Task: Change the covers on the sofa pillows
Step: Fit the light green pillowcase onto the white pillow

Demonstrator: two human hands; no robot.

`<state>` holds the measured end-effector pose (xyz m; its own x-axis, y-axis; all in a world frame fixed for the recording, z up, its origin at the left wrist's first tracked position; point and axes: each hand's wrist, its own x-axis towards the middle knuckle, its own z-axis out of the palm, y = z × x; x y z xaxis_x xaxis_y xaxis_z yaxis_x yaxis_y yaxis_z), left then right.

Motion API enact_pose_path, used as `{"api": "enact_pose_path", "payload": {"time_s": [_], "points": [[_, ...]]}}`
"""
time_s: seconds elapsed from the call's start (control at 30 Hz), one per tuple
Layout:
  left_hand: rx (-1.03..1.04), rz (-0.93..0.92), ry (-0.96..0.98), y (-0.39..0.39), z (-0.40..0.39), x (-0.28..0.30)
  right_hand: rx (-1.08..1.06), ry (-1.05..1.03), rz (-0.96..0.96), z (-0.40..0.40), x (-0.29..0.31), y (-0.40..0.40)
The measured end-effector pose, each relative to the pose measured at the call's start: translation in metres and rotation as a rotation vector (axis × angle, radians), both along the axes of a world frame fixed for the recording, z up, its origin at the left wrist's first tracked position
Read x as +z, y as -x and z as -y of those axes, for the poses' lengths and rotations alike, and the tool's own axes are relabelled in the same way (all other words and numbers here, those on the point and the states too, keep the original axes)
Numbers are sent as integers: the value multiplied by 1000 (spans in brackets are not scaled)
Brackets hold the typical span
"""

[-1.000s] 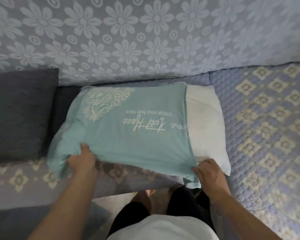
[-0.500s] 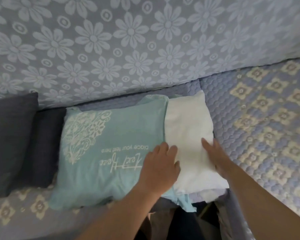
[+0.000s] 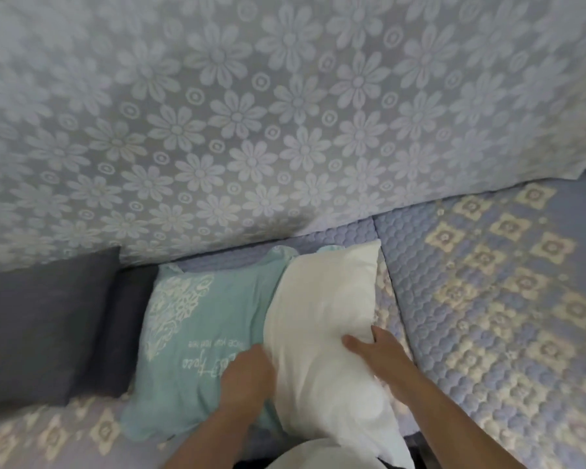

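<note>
Soft white pillow [image 3: 322,319] now further out of its teal printed cover [image 3: 203,330], hands clamped: left hand [image 3: 247,380] on cover, right hand [image 3: 376,353] on pillow

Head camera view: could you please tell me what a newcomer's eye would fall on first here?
First, the plain white pillow insert at centre, half out of the teal printed fabric cover lying on the quilted sofa seat. The right hand grips the insert's right edge, while the left hand rests at the cover's opening. Behind, a blue daisy-patterned throw fills the upper frame.
</note>
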<state>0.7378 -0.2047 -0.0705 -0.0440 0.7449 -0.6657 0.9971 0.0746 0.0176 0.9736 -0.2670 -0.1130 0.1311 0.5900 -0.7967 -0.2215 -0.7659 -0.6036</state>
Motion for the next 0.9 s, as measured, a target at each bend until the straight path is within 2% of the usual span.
{"api": "enact_pose_path", "payload": {"time_s": [0.07,0.13,0.17,0.23,0.3,0.37,0.47,0.53,0.57,0.6,0.67,0.7,0.8,0.87,0.9], "points": [[-15,82,-70,2,4,26,-30,13,133,-3,11,-4],[44,273,-153,3,12,54,-23,50,215,-5,19,-1],[88,395,-153,2,18,66,7,35,190,-7,26,8],[140,528,-55,2,27,71,40,0,108,-11,42,40],[54,490,-12,9,28,67,102,-68,165,-15,54,76],[71,502,-31,29,21,61,154,-127,264,-22,59,94],[193,635,-50,67,16,63,48,-144,39,-9,61,80],[381,827,23,92,18,76,116,-168,-73,6,68,87],[495,944,70,101,21,82,183,-158,-18,11,70,99],[506,969,102,103,25,86,313,-134,135,14,66,110],[383,976,133,127,30,91,535,-132,548,10,65,154],[325,978,145,139,28,90,593,-167,659,3,66,176],[82,868,185,187,9,96,726,-284,743,-15,67,242],[23,940,172,215,1,106,745,-323,937,-27,61,262],[31,1030,197,223,3,112,774,-254,909,-32,68,262]]}}
